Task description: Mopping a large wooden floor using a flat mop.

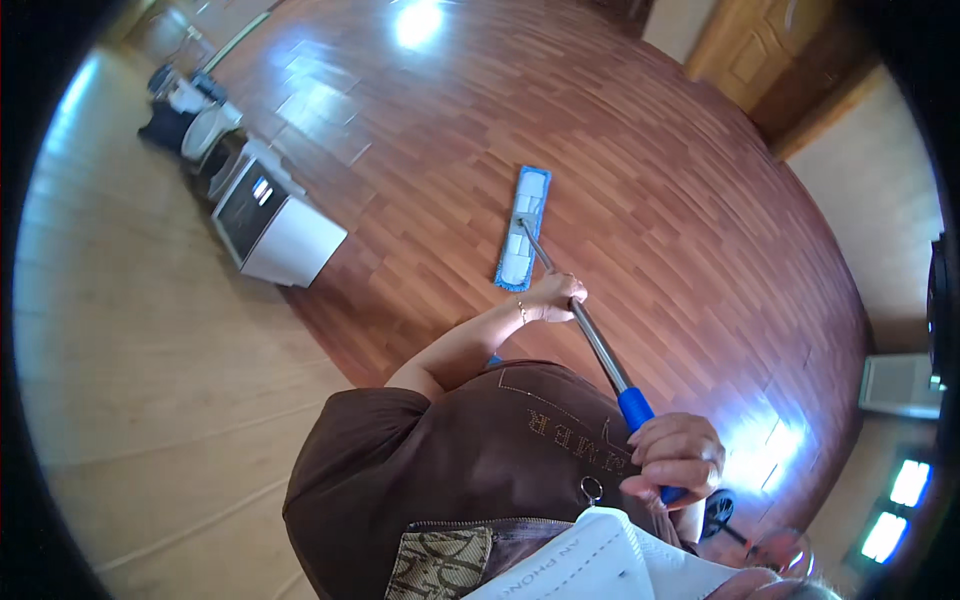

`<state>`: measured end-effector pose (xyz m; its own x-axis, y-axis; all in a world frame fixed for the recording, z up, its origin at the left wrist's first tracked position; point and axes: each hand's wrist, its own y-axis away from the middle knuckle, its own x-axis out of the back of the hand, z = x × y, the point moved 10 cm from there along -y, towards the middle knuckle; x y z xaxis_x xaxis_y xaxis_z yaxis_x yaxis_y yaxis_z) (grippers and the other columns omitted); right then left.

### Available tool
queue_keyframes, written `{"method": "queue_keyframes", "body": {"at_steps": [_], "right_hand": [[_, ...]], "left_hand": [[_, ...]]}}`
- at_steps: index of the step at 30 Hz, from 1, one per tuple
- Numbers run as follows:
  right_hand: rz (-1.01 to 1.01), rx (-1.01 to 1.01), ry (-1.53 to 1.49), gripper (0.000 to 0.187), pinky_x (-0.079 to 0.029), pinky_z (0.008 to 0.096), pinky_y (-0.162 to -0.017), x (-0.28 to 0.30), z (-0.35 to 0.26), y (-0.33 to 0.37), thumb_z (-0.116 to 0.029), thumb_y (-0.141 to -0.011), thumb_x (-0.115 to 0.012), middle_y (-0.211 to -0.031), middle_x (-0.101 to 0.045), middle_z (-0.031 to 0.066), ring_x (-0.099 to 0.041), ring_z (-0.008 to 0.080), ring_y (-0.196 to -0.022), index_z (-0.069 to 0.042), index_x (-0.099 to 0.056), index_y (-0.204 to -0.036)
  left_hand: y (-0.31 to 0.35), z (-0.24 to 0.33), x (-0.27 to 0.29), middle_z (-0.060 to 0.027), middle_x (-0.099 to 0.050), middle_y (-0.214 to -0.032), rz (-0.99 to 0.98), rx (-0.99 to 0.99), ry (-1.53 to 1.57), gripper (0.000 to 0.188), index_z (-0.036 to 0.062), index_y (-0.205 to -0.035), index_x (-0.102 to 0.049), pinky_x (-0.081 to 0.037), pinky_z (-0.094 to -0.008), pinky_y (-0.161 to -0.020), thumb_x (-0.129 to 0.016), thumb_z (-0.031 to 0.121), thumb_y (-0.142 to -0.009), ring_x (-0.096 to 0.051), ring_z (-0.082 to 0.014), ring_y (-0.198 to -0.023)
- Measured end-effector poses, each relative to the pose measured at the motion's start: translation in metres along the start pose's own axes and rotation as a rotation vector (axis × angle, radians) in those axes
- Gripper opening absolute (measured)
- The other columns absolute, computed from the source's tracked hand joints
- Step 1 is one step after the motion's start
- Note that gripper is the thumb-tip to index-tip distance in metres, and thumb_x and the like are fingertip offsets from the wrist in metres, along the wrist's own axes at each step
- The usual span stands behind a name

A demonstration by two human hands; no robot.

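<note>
A flat mop with a metal pole [600, 345] slants across the view in front of my body. Its long head [523, 228], white on top with a blue fringed edge, lies on the wood floor ahead of me. My left hand [553, 297], with a bracelet at the wrist, is closed round the pole not far above the head. Higher up, my right hand [678, 457] wraps round the blue grip [634, 408] at the pole's upper end. Part of the grip is hidden under its fingers.
Brown wood-plank floor [640, 230] stretches ahead. To the left, a white box-shaped appliance [295, 240] and several household items stand along the beige wall [150, 360]. A wooden door [765, 50] is at the far right. A white cabinet-like thing [900, 386] stands at the right.
</note>
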<state>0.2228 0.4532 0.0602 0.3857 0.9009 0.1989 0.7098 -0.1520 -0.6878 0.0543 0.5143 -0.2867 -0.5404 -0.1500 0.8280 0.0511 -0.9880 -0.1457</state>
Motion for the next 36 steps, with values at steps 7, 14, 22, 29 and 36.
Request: {"method": "queue_keyframes", "body": {"at_steps": [7,14,22,29,36], "right_hand": [[-0.424,-0.022,-0.235,0.026,-0.057,0.039,-0.071,-0.052,0.027,-0.026,-0.013,-0.069,-0.081,-0.072,-0.066,0.0069,-0.069,0.0231,-0.069,-0.006,-0.063,-0.087],[-0.623,-0.094,-0.506,0.029,-0.054,0.041,-0.078,-0.096,0.052,-0.033,-0.012,-0.065,-0.083,-0.078,-0.068,0.0067,-0.069,0.0258,-0.077,-0.005,-0.067,-0.088],[-0.716,-0.217,-0.69,0.03,-0.047,0.0447,-0.091,-0.127,0.082,-0.02,-0.015,-0.067,-0.078,-0.074,-0.066,0.0068,-0.065,0.0237,-0.073,-0.002,-0.067,-0.092],[-0.554,-0.429,-0.687,0.015,-0.046,0.0467,-0.089,-0.113,0.09,-0.025,-0.008,-0.064,-0.063,-0.074,-0.066,0.0112,-0.064,0.0296,-0.075,0.002,-0.066,-0.075],[-0.57,-0.255,-0.549,0.011,-0.05,0.0433,-0.079,-0.106,0.061,-0.076,-0.007,-0.063,-0.063,-0.067,-0.063,0.011,-0.064,0.0287,-0.068,-0.001,-0.064,-0.071]], "left_hand": [[0.125,-0.066,0.032,-0.006,-0.049,-0.063,0.34,0.315,0.196,0.03,0.011,-0.064,-0.041,-0.04,-0.0382,-0.062,-0.069,0.02,-0.068,-0.05,-0.0268,-0.065],[0.251,-0.061,0.057,-0.0086,-0.059,-0.065,0.484,0.715,0.066,0.02,0.0108,-0.059,-0.054,-0.039,-0.0431,-0.068,-0.069,0.023,-0.062,-0.059,-0.0311,-0.075],[0.321,-0.043,0.052,-0.0122,-0.061,-0.068,0.467,0.93,-0.027,0.034,0.0084,-0.061,-0.059,-0.04,-0.0499,-0.066,-0.069,0.038,-0.075,-0.06,-0.0338,-0.076],[0.312,-0.045,0.039,-0.0118,-0.063,-0.073,0.442,0.894,0.012,0.029,0.0106,-0.067,-0.063,-0.041,-0.0483,-0.07,-0.067,0.038,-0.076,-0.06,-0.0326,-0.081],[0.233,-0.067,0.078,-0.0087,-0.062,-0.072,0.4,0.648,0.062,0.02,0.0138,-0.071,-0.063,-0.04,-0.0424,-0.078,-0.071,0.032,-0.072,-0.059,-0.0299,-0.081]]}}
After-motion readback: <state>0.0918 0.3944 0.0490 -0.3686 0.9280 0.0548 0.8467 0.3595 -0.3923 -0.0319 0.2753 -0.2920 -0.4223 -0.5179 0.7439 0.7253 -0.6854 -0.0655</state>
